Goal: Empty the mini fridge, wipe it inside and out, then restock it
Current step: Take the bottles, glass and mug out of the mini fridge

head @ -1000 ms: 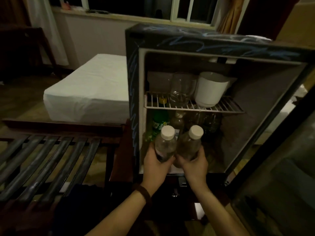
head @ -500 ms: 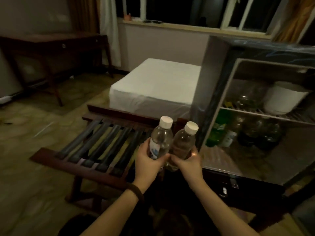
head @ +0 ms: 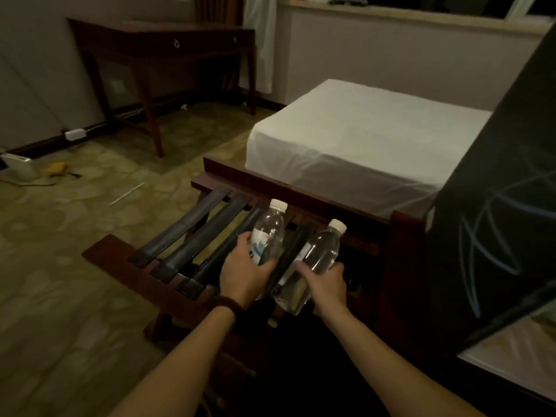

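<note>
A clear water bottle with a white cap [head: 268, 233] is grasped in the left hand [head: 244, 273], the fingers and thumb curled round its lower half; a white label with dark print is seen under the thumb, but no wording can be read. A second clear bottle [head: 316, 260], also white-capped, is clasped in the right hand [head: 323, 284] near its base and is tilted away to the right; its label is too dim to be made out. Both bottles are held just above the dark straps of a wooden luggage rack [head: 192, 239], apart from one another. A dark band is worn on the left wrist. The mini fridge [head: 493, 224], its black side marked with pale blue streaks, is seen at the right edge, beside a white-sheeted bed [head: 361, 139].
</note>
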Tool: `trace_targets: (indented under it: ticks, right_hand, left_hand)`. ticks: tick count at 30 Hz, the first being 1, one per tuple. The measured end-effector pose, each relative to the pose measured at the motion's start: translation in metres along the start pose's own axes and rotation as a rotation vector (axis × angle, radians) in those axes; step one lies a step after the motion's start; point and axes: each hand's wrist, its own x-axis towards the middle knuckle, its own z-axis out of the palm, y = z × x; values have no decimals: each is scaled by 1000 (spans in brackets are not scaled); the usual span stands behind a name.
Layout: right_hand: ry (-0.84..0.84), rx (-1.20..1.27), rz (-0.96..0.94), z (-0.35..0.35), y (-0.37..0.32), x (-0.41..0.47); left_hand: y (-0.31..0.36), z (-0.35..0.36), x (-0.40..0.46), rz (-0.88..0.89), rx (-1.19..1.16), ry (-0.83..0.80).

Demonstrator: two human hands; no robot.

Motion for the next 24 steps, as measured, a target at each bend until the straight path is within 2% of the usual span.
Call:
trace_targets:
  ticks: [3,7,12,15,17,19,21,24]
  right_hand:
    - [-37,-103,36,14,10,25]
    - [-29,-250,63,27,22,46]
    - [-74,-422,-26,30,27,60]
    - [-152,-311,49,27,34,58]
    - [-176,-275,36,19,35,49]
    - [-221,-243,-11,8,34,36]
    - [-266,-224,-46,-9,32,19]
    - [-288,-291,-116,-36,29,-7]
  left_hand:
    - [-18,12,17,7,204,-23]
    - [-41,31,34,9,321,-45]
    - [-53,51,53,38,516,-87]
    - [-52,51,56,8,527,-149]
    - [-46,49,54,-17,696,-221]
    - [-38,47,43,33,832,-179]
    - [-26,45,23,148,777,-70]
    - [-1,47,-11,277,574,21]
